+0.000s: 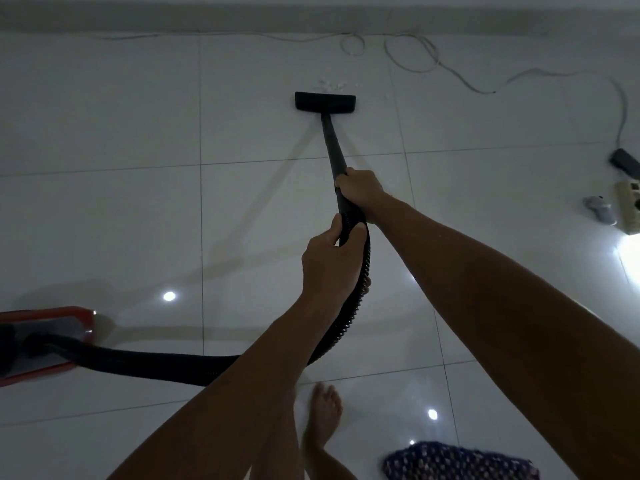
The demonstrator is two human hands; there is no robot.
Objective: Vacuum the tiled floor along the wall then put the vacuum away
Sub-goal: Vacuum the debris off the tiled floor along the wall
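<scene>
The black vacuum wand point(333, 147) slants away from me across the white tiled floor point(121, 209). Its flat black floor head point(325, 101) rests just short of a few small white scraps point(329, 85) near the wall point(242, 15). My right hand point(360, 190) grips the wand's lower end. My left hand point(329, 265) holds the ribbed black hose point(349, 317) right behind it. The hose loops down and left to the red vacuum body point(45, 341) at the left edge.
A thin white cable point(408, 53) lies in loops along the wall and runs right to a dark adapter point(625, 161). A white power strip point(628, 206) and a grey object point(599, 209) sit at the right edge. My bare foot point(323, 414) and patterned cloth point(457, 460) are below.
</scene>
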